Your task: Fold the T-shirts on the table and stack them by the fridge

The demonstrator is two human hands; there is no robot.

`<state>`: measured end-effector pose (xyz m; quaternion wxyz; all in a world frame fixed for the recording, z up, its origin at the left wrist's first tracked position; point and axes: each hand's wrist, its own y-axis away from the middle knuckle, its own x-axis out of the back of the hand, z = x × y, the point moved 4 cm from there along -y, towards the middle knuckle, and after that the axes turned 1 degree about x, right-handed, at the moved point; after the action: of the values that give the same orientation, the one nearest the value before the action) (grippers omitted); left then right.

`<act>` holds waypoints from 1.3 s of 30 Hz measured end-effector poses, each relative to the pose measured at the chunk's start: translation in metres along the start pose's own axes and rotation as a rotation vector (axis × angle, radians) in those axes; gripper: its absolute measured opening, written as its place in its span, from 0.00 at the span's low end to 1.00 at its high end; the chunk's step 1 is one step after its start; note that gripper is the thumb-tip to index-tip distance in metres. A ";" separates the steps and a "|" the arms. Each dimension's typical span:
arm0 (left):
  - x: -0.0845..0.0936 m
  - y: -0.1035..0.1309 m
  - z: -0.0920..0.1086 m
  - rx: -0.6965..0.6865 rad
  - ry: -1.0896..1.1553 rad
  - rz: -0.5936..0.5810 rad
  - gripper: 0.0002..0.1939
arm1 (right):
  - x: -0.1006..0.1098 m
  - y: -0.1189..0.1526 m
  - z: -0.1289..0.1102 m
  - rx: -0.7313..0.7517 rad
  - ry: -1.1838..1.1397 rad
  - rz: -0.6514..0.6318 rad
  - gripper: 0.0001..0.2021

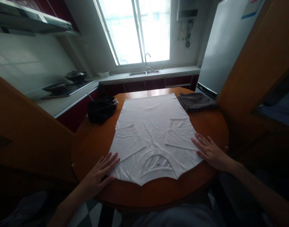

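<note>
A white T-shirt (154,126) lies spread flat, front up, with its neckline towards me and its hem at the far side. Both short sleeves are folded inward over the body. My left hand (100,173) rests at the shirt's left shoulder edge, fingers stretched out over the fabric. On the opposite edge, my right hand (209,151) lies with its fingers spread and the tips touching the cloth beside the right sleeve. Neither hand grips anything.
The shirt is on a round wooden table (92,142). Dark folded cloth (197,101) lies at the back right, a black cloth bundle (101,110) at the back left. Beyond are a counter with a sink (144,73), a stove with a pan (75,76) and a fridge (227,41).
</note>
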<state>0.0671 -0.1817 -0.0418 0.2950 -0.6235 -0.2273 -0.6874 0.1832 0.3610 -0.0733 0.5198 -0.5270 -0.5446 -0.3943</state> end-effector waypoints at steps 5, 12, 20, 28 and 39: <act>0.006 0.010 -0.003 -0.001 0.140 0.019 0.24 | 0.002 0.013 0.002 0.009 -0.013 -0.031 0.30; 0.011 0.023 -0.007 0.053 0.337 0.137 0.17 | 0.016 0.019 0.001 0.155 -0.069 0.081 0.29; 0.029 0.011 0.033 -0.218 0.241 0.251 0.11 | 0.037 0.014 -0.025 0.462 -0.292 0.264 0.10; 0.035 0.004 0.052 -0.306 0.143 0.239 0.11 | 0.044 0.019 -0.042 0.528 -0.266 0.250 0.06; 0.032 -0.005 0.042 -0.196 0.182 0.358 0.07 | 0.043 0.012 -0.043 0.484 -0.299 0.287 0.06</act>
<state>0.0925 -0.1533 -0.0048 0.3696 -0.6150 -0.0175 -0.6963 0.2058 0.3276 -0.0263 0.5946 -0.5114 -0.6132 -0.0940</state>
